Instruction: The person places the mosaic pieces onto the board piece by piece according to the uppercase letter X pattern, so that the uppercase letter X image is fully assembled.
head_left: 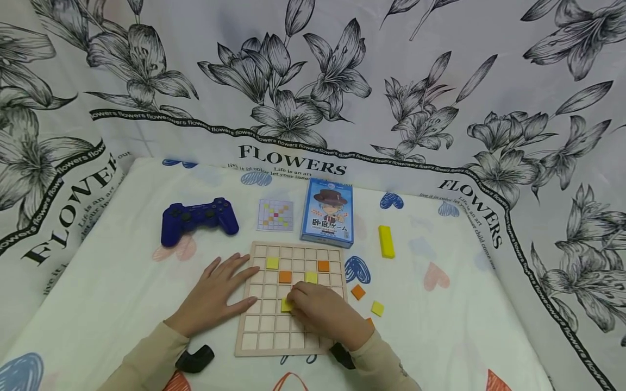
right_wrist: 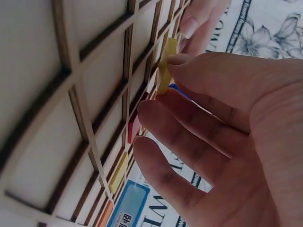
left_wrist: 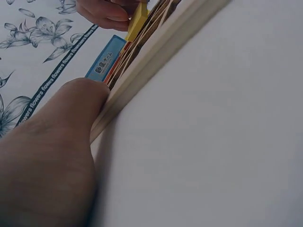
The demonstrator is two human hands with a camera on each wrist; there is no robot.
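Observation:
A wooden grid board (head_left: 266, 340) lies on the bed-like white cloth. My right hand (head_left: 323, 312) pinches a yellow tile (right_wrist: 165, 66) between thumb and index finger, close over a cell left of the board's centre. The left hand (head_left: 212, 296) rests along the board's left edge, fingers spread. In the head view, cells farther up hold a yellow tile (head_left: 272, 263), an orange tile (head_left: 285, 277), another yellow tile (head_left: 311, 277) and another orange tile (head_left: 323, 266). The right wrist view also shows a red tile (right_wrist: 133, 125) in a cell beyond the fingers.
Behind the board lie a blue game controller (head_left: 199, 220), a small pattern card (head_left: 275, 215) and a blue game box (head_left: 327, 212). To the right are a yellow block (head_left: 386, 241), a loose orange tile (head_left: 358, 292) and a yellow one (head_left: 377, 308). Flower-printed cloth (head_left: 411, 32) hangs behind.

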